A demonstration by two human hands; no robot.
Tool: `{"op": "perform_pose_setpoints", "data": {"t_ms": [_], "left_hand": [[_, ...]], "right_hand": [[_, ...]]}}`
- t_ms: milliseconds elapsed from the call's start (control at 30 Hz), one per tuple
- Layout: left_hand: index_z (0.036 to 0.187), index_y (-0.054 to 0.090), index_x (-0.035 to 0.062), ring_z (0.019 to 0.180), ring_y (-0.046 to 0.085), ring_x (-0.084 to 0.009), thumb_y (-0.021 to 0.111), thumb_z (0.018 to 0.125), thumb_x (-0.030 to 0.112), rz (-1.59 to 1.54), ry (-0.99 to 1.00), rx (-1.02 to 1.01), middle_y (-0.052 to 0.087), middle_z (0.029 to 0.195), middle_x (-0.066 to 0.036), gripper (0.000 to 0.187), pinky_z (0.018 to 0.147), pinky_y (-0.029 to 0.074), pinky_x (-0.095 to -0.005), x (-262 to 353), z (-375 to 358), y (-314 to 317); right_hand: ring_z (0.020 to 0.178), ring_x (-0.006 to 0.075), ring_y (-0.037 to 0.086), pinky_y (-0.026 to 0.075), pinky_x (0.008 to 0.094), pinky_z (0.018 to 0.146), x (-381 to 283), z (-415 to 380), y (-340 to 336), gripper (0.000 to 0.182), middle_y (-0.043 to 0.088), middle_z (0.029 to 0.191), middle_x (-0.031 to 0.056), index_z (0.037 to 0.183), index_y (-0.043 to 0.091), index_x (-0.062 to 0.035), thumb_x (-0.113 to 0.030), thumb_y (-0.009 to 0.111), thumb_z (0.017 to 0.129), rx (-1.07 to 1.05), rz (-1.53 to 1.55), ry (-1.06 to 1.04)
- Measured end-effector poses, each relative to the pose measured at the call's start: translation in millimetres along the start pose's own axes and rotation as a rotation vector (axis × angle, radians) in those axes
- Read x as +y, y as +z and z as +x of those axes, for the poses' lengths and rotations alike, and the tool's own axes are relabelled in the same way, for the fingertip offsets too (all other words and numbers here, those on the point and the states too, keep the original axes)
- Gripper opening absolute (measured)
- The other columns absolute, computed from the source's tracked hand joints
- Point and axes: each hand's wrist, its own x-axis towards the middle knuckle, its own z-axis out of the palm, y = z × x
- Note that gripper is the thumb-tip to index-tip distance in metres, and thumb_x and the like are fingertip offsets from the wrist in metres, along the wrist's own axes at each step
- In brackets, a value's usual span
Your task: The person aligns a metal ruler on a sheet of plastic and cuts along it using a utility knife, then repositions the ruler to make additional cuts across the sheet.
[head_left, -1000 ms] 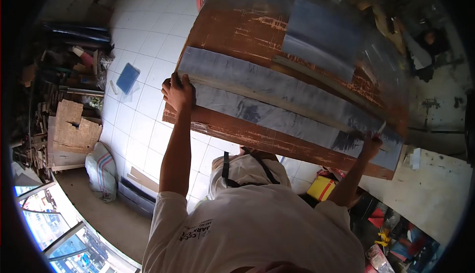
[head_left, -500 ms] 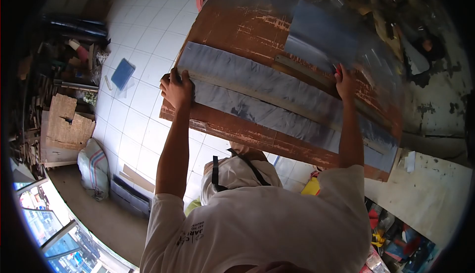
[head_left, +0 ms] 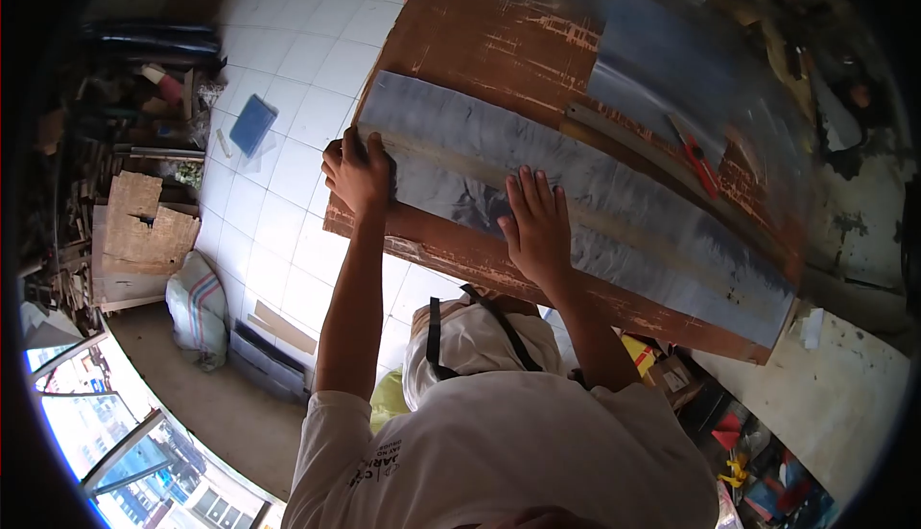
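Note:
A long grey plastic sheet (head_left: 460,112) lies across the worn brown board (head_left: 460,35), with a beige band running lengthwise along it. At its left end my left hand (head_left: 360,172) is closed, fingers curled over the board's edge and the sheet's end. My right hand (head_left: 539,232) rests palm down on the sheet's middle, fingers stretched out, holding nothing. Beyond it, a red-handled cutter (head_left: 702,166) lies near a narrow wooden strip (head_left: 614,133). A second bluish-grey plastic sheet (head_left: 662,69) lies at the board's far right.
Clear plastic film (head_left: 748,21) covers the far right corner. Tiled floor (head_left: 278,179) shows at left, with a blue flat piece (head_left: 253,124) on it. A white sack (head_left: 198,308) and wood scraps (head_left: 144,232) are farther left. A pale tabletop (head_left: 835,366) adjoins the right.
My right hand has let go of the red-handled cutter and moved left and nearer onto the grey sheet, flattening out. My left hand keeps its place at the sheet's end. The view has shifted slightly.

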Motion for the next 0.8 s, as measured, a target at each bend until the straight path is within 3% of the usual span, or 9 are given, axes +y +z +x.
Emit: {"op": "perform_pose_setpoints", "data": {"t_ms": [67,467,800], "left_hand": [[0.131,0.065,0.0240,0.126,0.049,-0.0340,0.065,0.090,0.051,0.016,0.005,0.007,0.055,0.130,-0.009,0.049,0.103,0.038,-0.0538,-2.5,-1.0,2.8],[0.131,0.064,0.0195,0.124,0.047,-0.0345,0.065,0.091,0.047,-0.055,0.029,0.006,0.055,0.127,-0.013,0.049,0.105,0.035,-0.0535,0.8,-2.5,-2.2],[0.132,0.064,0.0177,0.122,0.047,-0.0334,0.064,0.092,0.045,-0.035,0.042,-0.001,0.055,0.125,-0.011,0.049,0.105,0.035,-0.0497,3.7,-3.3,-5.0]], "right_hand": [[0.148,0.0353,0.032,0.025,0.0579,0.118,-2.0,-2.4,6.8,0.061,0.033,0.161,0.0152,0.152,0.041,-0.0111,-0.039,0.056,0.099,-0.014,-0.037,0.052],[0.151,0.0345,0.029,0.022,0.0577,0.121,-1.4,-1.2,8.4,0.063,0.031,0.163,0.0135,0.156,0.037,-0.0142,-0.045,0.049,0.102,-0.067,-0.037,0.074],[0.150,0.0349,0.029,0.023,0.0580,0.120,0.6,-1.2,13.6,0.063,0.033,0.162,0.0139,0.156,0.038,-0.0133,-0.048,0.045,0.103,-0.029,-0.086,0.045]]}}
